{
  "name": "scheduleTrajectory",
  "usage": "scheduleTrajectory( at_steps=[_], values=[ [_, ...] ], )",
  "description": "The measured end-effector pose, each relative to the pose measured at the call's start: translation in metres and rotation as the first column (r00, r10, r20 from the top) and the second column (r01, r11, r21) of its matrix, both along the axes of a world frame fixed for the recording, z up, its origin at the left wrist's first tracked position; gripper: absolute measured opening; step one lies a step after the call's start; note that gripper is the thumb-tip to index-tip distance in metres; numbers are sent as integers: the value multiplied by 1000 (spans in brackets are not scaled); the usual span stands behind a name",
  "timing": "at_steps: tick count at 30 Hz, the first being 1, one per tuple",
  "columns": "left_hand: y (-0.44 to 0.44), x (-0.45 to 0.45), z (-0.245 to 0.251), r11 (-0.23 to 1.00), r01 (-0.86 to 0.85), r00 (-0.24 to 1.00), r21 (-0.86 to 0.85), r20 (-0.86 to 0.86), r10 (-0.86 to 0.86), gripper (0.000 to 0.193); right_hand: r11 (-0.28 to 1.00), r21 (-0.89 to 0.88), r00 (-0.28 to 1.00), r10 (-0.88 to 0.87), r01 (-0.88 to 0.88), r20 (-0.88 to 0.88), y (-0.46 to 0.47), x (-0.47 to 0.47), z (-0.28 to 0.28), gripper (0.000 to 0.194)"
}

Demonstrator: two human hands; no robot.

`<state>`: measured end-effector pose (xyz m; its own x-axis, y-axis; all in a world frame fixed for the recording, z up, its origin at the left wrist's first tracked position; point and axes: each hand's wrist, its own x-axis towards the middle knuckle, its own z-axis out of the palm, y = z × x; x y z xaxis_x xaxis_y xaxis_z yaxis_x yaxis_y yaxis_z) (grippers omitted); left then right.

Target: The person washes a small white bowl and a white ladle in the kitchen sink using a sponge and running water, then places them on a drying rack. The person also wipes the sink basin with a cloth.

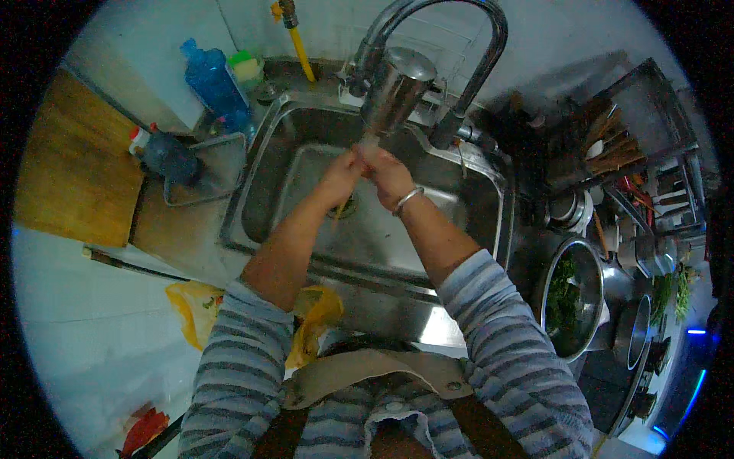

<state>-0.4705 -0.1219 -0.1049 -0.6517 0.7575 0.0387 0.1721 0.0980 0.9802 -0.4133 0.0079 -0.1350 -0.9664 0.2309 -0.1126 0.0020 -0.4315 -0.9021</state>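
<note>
My left hand [342, 175] and my right hand [390, 175] meet over the stainless steel sink [395, 235], fingers together. Just above them is the lower end of a shiny metal cylinder [395, 92] beside the curved chrome tap [496, 40]. A pale, blurred patch, perhaps water, shows at my fingertips. A thin orange-brown strip [342, 211] appears below my left hand, near the drain [344, 205]; whether I hold it is unclear. A metal bangle [408, 201] circles my right wrist.
Left of the sink stand a wire rack [206, 201], a dark bottle with a red cap [169, 158] and a blue plastic bottle [215, 86]. On the right are a steel bowl of leafy greens [565, 298] and a utensil rack [642, 149]. A yellow bag [195, 310] hangs below the counter.
</note>
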Motion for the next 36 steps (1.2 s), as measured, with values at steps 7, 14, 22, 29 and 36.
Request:
scheduleTrajectory(
  at_steps=[7, 14, 22, 29, 36],
  values=[
    [-16, 3, -53, 983, -48, 994, -176, -105, 30, 30, 980, 69, 978, -180, 188, -108, 39, -12, 28, 15],
    [-47, 10, -70, 955, -73, 974, -287, -227, 7, 24, 932, 142, 942, -326, 334, -82, 2, 9, 15, 9],
    [-58, 21, -91, 980, -69, 996, -187, -60, 58, 24, 870, 458, 972, -228, 181, 50, -31, -14, -37, 19],
    [-72, -18, -142, 962, -34, 992, -270, -122, 1, 23, 906, 289, 949, -316, 308, -22, 13, 18, 74, 14],
    [-37, -8, -104, 963, -26, 868, -270, 472, 156, 37, 87, 970, 863, -479, 229, -160, 8, 111, 118, 21]
  ],
)
